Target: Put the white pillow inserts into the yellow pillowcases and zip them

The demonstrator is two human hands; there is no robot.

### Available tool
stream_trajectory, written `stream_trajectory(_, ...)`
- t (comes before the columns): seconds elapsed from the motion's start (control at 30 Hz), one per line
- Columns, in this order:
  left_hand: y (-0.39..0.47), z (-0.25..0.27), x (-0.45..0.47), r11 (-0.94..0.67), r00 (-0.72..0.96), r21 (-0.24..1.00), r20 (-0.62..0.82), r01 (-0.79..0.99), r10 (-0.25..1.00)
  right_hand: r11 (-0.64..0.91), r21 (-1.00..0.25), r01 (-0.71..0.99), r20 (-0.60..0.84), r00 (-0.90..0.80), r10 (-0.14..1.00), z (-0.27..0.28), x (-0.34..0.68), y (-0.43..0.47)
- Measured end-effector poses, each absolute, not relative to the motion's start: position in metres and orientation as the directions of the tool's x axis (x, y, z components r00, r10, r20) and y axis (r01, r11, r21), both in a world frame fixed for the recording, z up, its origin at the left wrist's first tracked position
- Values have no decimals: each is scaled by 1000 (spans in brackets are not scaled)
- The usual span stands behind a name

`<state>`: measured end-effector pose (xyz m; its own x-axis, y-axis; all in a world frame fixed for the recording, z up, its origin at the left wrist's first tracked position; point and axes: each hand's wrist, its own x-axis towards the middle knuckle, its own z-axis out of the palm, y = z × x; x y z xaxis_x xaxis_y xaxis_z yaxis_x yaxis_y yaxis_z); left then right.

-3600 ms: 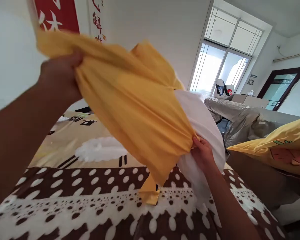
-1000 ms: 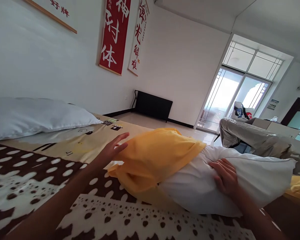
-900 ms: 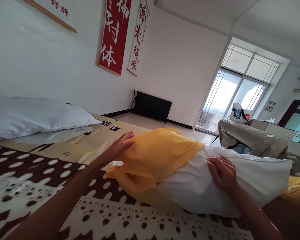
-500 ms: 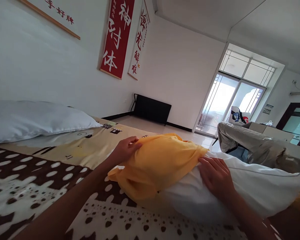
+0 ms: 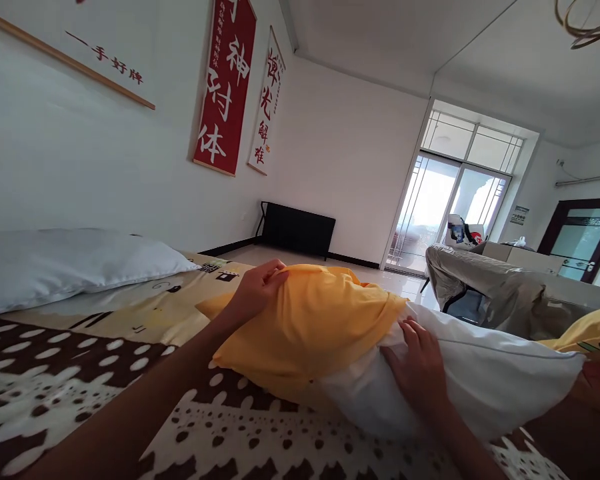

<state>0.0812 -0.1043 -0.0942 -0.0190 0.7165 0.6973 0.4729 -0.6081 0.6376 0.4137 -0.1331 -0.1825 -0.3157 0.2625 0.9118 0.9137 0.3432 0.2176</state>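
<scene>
A white pillow (image 5: 480,360) lies across the bed in front of me, its left part inside a yellow pillowcase (image 5: 325,320). My left hand (image 5: 260,287) is closed in a pinch on the upper edge of the pillowcase, near its left end. My right hand (image 5: 420,363) grips the bare white pillow just right of the case's opening edge, with the fingers bent and the thumb apart from them. The cloth at the case's left end hangs loose in a pointed corner. How far the pillow reaches inside is hidden.
Another white pillow (image 5: 80,267) lies at the left by the wall. A brown and white patterned blanket (image 5: 220,427) and a yellow printed sheet (image 5: 155,320) cover the bed. Yellow fabric (image 5: 595,330) shows at the right edge. Beyond stand plastic-covered furniture (image 5: 480,273) and a black folded piece (image 5: 297,230).
My left hand has shifted slightly along the pillowcase's upper edge, and its left corner is spread out more. My right hand has moved a little left and its fingers have opened slightly on the pillow.
</scene>
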Motion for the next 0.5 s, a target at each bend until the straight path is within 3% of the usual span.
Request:
stream_trajectory(0.17, -116, -85, 90, -623, 8, 631, 699, 463, 715, 397, 297, 868, 835, -438, 333, -183, 406, -133)
stream_trajectory(0.37, -128, -82, 104, -658, 39, 592, 729, 466, 683, 537, 281, 795, 844, -471, 257, -185, 404, -132)
stream_trajectory(0.5, -130, -81, 108, -634, 161, 549, 674, 545, 721, 563, 339, 754, 763, -570, 303, -184, 404, -137)
